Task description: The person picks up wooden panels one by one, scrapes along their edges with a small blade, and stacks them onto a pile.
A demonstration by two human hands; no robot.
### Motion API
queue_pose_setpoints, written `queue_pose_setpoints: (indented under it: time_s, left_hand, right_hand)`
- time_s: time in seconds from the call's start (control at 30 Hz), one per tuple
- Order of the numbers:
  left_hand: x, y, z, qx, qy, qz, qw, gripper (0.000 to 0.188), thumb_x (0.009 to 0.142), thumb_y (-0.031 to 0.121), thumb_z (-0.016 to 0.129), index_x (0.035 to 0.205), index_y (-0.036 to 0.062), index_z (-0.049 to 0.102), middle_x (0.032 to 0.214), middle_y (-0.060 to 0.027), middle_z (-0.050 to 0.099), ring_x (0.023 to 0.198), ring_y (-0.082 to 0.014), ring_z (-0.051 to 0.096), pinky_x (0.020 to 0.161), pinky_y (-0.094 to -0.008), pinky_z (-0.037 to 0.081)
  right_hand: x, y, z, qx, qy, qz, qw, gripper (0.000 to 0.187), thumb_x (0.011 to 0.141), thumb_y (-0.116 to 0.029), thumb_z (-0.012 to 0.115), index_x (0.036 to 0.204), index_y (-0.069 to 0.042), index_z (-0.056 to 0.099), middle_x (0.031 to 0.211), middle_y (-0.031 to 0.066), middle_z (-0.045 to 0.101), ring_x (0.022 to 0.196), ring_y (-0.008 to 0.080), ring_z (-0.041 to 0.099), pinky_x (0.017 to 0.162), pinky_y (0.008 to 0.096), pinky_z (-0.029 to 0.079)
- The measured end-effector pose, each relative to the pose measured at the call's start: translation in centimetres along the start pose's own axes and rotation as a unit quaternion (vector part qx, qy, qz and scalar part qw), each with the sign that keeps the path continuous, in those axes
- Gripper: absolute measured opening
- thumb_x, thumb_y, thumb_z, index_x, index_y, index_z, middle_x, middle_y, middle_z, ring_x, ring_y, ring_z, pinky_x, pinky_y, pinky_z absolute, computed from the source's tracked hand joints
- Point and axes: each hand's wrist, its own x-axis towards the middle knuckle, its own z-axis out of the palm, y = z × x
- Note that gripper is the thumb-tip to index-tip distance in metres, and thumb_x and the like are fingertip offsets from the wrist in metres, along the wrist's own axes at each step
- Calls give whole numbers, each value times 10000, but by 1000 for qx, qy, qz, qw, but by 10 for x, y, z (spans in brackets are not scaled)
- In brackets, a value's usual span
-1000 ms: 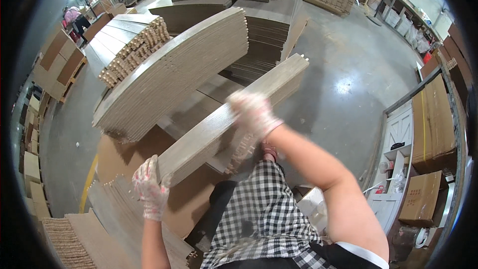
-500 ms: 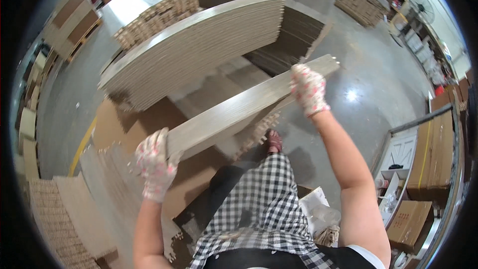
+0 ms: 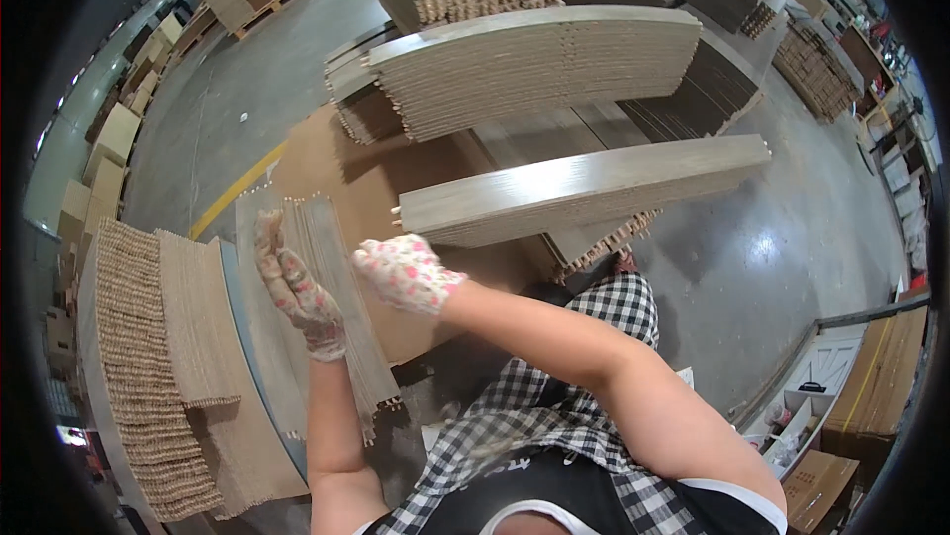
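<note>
My left hand (image 3: 295, 290), in a flower-print glove, lies flat with fingers up against a set of narrow grey panels (image 3: 341, 312) that lean over brown cardboard at my left. Beside it, my gloved right hand (image 3: 406, 273) hovers with loosely bent fingers and nothing in it, just below the near end of a long grey board bundle (image 3: 584, 191). That bundle lies level across lower stacks, apart from both hands, with dowel pegs showing along its underside.
A taller stack of grey boards (image 3: 534, 65) sits behind the bundle, and more stacks stand beyond. Corrugated cardboard sheets (image 3: 148, 367) are piled at the left. A yellow floor line (image 3: 233, 189) crosses the concrete. Shelving with boxes (image 3: 841, 406) stands at the right.
Both hands held the long board bundle before. It now rests across the stacks, and both hands have moved left and down to the leaning grey panels.
</note>
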Motion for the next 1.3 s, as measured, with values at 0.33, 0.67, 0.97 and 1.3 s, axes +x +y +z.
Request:
queue_pose_setpoints:
  time_s: [0.33,0.67,0.97,1.3]
  left_hand:
    - [-27,21,134,235,-341,189,890,699,649,409,765,1215,69,535,1243,-125,514,1216,-329,433,1021,-455,295]
    - [-37,7,129,254,-401,149,868,620,664,268,757,1208,94,513,1069,-143,529,1017,-319,502,844,-441,426]
    - [-171,-50,-85,323,-174,-99,925,659,661,202,769,1249,86,496,1096,-197,491,1031,-361,459,902,-454,383]
    - [-249,-158,-136,444,-57,-373,813,620,655,165,791,1219,140,533,1080,-196,494,1019,-356,478,893,-444,389]
  right_hand:
    - [-169,96,-91,11,326,284,902,118,813,-159,636,801,-47,602,708,138,589,645,274,600,602,369,468]
    - [-253,63,-28,242,371,370,817,96,856,-101,642,869,-7,629,760,33,629,687,101,552,656,252,452]
    - [-260,65,0,230,320,350,850,81,877,-97,625,865,-17,634,734,-38,580,668,49,503,607,211,415]
    - [-245,43,0,267,290,375,839,71,878,-99,622,871,-28,629,729,-44,571,669,41,494,618,202,404]
